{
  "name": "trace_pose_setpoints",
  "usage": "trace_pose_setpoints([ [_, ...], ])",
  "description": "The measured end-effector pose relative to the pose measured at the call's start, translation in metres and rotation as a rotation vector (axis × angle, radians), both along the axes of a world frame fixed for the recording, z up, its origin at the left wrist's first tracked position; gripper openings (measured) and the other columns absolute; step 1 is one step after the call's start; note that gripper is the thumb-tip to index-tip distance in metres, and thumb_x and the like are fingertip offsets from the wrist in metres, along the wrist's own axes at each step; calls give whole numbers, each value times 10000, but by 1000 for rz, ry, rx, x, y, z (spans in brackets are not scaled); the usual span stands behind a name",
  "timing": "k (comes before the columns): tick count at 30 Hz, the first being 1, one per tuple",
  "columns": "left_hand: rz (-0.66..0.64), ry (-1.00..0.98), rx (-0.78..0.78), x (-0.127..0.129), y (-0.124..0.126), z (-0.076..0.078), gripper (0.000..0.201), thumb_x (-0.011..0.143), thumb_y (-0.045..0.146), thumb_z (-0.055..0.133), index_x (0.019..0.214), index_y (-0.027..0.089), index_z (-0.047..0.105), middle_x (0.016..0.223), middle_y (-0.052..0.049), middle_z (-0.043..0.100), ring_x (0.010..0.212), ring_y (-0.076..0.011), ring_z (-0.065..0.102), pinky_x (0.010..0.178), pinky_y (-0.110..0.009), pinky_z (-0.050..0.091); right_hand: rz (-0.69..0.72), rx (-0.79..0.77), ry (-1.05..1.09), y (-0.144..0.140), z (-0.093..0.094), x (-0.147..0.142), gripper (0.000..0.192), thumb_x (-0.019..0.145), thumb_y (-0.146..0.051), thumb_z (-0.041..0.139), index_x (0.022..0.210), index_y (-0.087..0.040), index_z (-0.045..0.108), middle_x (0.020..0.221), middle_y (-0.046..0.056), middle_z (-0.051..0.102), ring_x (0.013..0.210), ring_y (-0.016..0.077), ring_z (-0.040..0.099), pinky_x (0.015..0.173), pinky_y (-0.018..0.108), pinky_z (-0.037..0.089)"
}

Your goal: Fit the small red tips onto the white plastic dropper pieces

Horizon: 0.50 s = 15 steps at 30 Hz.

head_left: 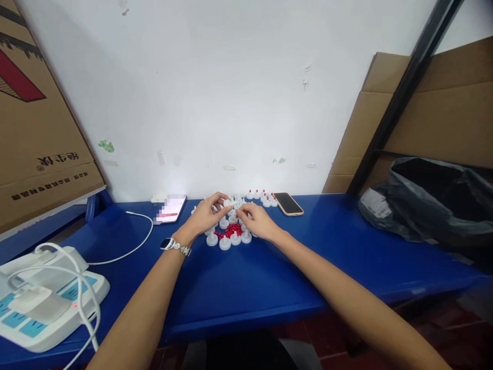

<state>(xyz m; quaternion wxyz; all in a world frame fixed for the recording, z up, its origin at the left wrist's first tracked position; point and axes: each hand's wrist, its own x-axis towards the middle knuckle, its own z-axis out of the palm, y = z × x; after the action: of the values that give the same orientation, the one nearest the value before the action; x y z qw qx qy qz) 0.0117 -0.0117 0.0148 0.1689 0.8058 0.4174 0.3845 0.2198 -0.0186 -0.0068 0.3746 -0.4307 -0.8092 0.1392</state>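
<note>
Both my hands meet over a cluster of small white plastic caps (224, 242) on the blue table (246, 288). My left hand (206, 215), with a wristwatch (175, 245) on the wrist, pinches one white cap (230, 204) at its fingertips. My right hand (258, 220) rests beside it with its fingertips at the same cap; what it holds is too small to tell. A little heap of red tips (232, 230) lies between the white caps just below my fingers. More white caps with red tips (262, 197) stand in a row behind, near the wall.
A phone with a lit screen (171, 208) lies left of my hands with a white cable (134, 241). A second phone (288, 203) lies dark on the right. A white power strip (42, 298) sits front left, a black plastic bag (431, 203) right, cardboard boxes (34, 123) around.
</note>
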Motion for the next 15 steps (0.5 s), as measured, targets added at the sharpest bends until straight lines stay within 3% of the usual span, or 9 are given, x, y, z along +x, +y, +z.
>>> trace_pose_setpoints([
  [4, -10, 33, -20, 6, -2, -4, 400, 853, 546, 595, 1093, 227, 614, 943, -36, 680, 809, -179, 632, 711, -299, 497, 19, -102, 129, 3, -1, 3, 378, 981, -420, 393, 868, -178, 660, 745, 5, 624, 700, 138, 556, 673, 255, 391],
  [7, -30, 35, -25, 12, -2, -6, 403, 836, 552, 617, 1067, 221, 618, 963, -41, 692, 794, -180, 641, 693, -300, 502, 56, -150, 310, 6, -2, 6, 343, 935, -473, 483, 983, -175, 645, 720, -7, 632, 679, 139, 576, 658, 253, 420],
  [11, -61, 48, 7, 23, 0, -10, 374, 843, 543, 616, 1050, 231, 618, 995, -35, 704, 778, -176, 640, 691, -307, 497, 118, -147, 435, 10, 1, 9, 278, 853, -447, 608, 898, -174, 634, 773, 18, 669, 708, 141, 604, 649, 250, 444],
  [15, -32, 80, 36, 32, 9, -10, 430, 852, 533, 611, 1166, 241, 583, 1045, -44, 707, 848, -197, 653, 737, -329, 497, -20, -34, 399, 27, 11, 24, 196, 841, -358, 609, 866, -167, 646, 777, 27, 680, 722, 142, 620, 667, 250, 453],
])
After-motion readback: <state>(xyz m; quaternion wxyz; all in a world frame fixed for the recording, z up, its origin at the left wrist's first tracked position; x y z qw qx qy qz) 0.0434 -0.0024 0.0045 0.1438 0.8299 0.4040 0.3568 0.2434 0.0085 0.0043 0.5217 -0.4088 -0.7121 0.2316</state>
